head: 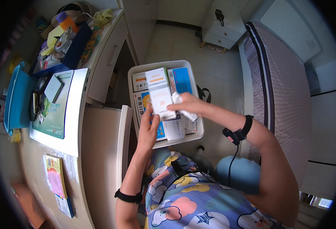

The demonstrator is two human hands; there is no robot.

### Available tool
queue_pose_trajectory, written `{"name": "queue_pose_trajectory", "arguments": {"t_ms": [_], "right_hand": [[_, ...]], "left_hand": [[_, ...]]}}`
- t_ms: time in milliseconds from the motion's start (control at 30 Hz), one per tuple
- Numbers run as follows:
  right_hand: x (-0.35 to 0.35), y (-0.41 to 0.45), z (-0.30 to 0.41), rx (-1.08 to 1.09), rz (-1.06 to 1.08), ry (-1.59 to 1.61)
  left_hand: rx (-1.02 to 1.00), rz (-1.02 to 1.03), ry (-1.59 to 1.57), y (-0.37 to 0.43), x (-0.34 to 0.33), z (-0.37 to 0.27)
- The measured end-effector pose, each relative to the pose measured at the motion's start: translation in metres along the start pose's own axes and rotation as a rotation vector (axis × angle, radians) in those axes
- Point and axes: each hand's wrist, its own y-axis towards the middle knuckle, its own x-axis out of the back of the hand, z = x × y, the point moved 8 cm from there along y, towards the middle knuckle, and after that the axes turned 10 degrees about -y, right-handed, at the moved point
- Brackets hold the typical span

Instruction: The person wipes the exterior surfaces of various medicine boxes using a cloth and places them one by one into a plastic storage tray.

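A long white carton (160, 93) with orange print is tilted over a white plastic bin (195, 139) in front of me. My left hand (149, 128) grips the carton's lower left corner between thumb and fingers. In my right hand (187, 103) is a crumpled white tissue or cloth (190, 115); its fingertips touch the carton's right edge. Several medicine boxes fill the bin. Among them are a blue and white box (182, 78) at the upper right and a pale box (174, 129) near the front. The carton hides part of the boxes beneath.
To the left, a desk bears a laptop (79, 114), a dark blue box (79, 48) of odds and ends, a turquoise bin (17, 100) and small boxes (56, 177). An open drawer (125, 128) juts beside the white bin. At right stands a bed (282, 100).
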Motion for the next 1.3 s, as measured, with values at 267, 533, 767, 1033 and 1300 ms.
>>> {"name": "queue_pose_trajectory", "arguments": {"t_ms": [267,533,767,1033,1300], "right_hand": [[0.099,0.021,-0.066,-0.145,-0.235,-0.269],[0.084,0.001,0.009,-0.049,-0.487,-0.996],[0.057,0.011,0.006,0.148,-0.469,-1.247],[0.023,0.002,0.021,0.452,-0.378,-1.391],[0.017,0.006,0.034,0.444,-0.140,-1.529]], "left_hand": [[-0.014,0.079,0.270,0.014,-0.015,0.040],[-0.013,0.095,0.328,0.015,-0.019,0.052],[-0.009,0.223,0.504,0.008,-0.025,0.058],[-0.003,0.202,0.508,-0.006,-0.025,0.050],[-0.024,0.163,0.478,-0.035,-0.009,0.008]]}}
